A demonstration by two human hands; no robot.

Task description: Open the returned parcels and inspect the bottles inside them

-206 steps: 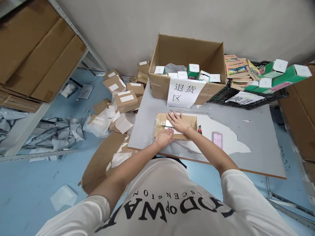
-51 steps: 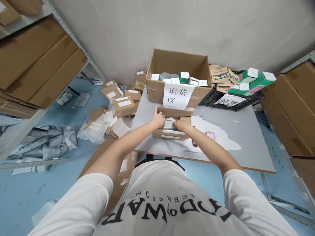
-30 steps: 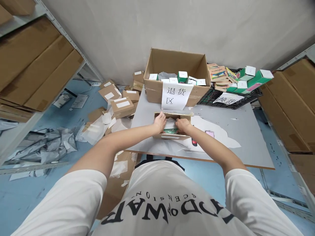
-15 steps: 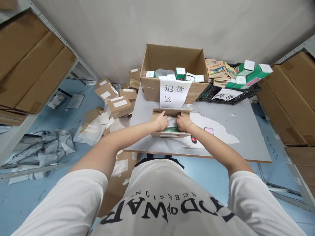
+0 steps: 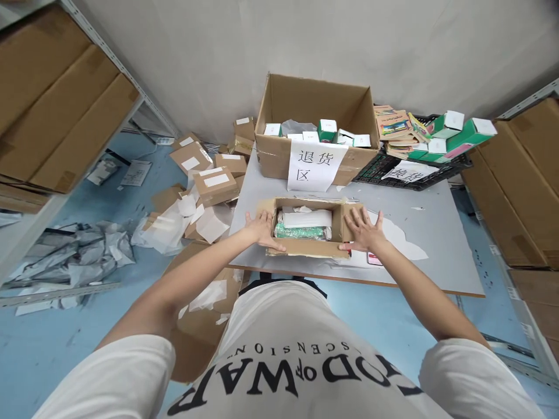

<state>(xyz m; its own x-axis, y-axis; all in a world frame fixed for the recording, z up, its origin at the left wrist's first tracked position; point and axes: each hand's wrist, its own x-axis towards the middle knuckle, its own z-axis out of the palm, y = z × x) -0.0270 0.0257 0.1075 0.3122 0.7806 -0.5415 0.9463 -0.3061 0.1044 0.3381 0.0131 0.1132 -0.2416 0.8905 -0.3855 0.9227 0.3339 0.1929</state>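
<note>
Here both hands, left and right, grip released, flatten box flaps on grey table

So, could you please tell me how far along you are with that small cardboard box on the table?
Done: the small box is open, its flaps spread flat. In hand: the left hand and right hand press the side flaps down, fingers splayed. Left: the white packet and green item are inside the box, not yet taken out.
</note>
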